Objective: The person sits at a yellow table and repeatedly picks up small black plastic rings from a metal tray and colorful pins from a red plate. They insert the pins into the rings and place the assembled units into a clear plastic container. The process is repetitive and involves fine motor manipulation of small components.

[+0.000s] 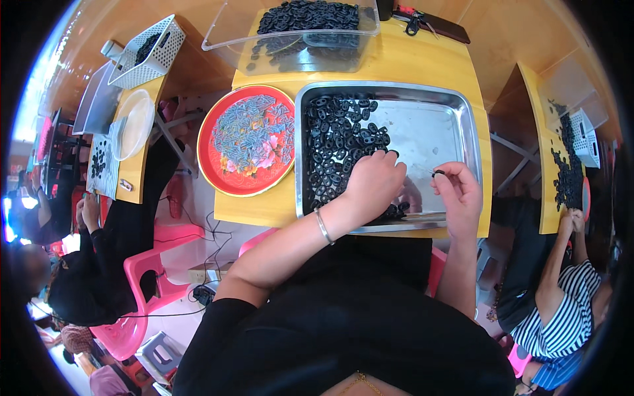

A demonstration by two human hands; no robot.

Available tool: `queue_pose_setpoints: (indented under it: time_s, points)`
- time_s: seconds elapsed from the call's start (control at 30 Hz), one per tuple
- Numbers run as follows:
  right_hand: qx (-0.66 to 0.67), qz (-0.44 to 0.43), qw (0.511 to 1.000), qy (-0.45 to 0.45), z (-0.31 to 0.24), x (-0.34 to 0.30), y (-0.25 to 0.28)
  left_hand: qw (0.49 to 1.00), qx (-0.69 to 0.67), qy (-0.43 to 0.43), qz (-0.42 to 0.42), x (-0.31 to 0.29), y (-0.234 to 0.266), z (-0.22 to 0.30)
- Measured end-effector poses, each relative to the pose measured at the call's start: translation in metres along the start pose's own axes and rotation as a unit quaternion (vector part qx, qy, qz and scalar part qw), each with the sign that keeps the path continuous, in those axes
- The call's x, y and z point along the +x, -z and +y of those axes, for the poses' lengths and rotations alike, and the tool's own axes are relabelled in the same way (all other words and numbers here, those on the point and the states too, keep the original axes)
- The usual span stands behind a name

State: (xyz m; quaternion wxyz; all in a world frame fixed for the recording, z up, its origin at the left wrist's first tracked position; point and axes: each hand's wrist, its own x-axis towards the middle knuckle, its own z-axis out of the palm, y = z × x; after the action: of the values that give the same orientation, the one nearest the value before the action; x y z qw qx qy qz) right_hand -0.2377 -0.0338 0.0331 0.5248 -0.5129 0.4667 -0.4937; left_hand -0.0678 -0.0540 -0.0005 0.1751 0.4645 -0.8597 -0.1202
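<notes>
A rectangular metal tray (422, 112) lies before me. Small black oval pieces (330, 142), many showing two holes, cover its left part. My left hand (376, 181) reaches across the middle of the tray with curled fingers, and a bit of black shows at its fingertips. What that hand grips is mostly hidden. Over the tray's right edge, my right hand (460, 191) pinches a small black piece (438, 173) between thumb and forefinger. A round red flowered tray (228, 177) to the left holds many slim grey-blue pieces (247, 125).
A clear plastic bin (290, 43) full of black pieces stands at the table's far side. Behind it on the right lie scissors (413, 25) and a dark case (442, 28). People work at side tables left and right. A pink chair (155, 264) stands lower left.
</notes>
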Motion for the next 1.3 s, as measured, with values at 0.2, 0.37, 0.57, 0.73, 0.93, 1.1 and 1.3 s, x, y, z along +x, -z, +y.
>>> queue_pose_setpoints:
  time_s: [0.2,0.37,0.57,0.73,0.93,1.1,1.3]
  points:
    - [0.006,-0.002,1.0,0.006,0.0,-0.003,-0.004,0.999,0.032,0.0,-0.024,0.008,-0.008,0.0]
    - [-0.003,-0.003,1.0,0.003,0.002,-0.01,-0.003,0.996,-0.081,-0.004,0.024,0.005,-0.007,0.0]
    - [-0.004,0.004,1.0,-0.013,-0.014,-0.02,-0.012,0.715,-0.684,0.131,0.059,-0.018,0.026,-0.003]
    - [0.028,-0.074,0.997,0.017,-0.019,-0.025,-0.032,0.567,-0.805,0.121,0.125,-0.048,0.047,0.001]
    - [0.051,-0.116,0.989,0.073,-0.027,-0.027,-0.056,0.543,-0.815,0.102,0.177,-0.066,0.054,0.007]
    - [0.052,-0.129,0.986,0.092,-0.03,-0.027,-0.066,0.572,-0.787,0.086,0.214,-0.075,0.055,0.012]
    - [0.023,-0.114,0.988,0.099,-0.035,-0.028,-0.068,0.601,-0.759,0.099,0.232,-0.078,0.057,0.013]
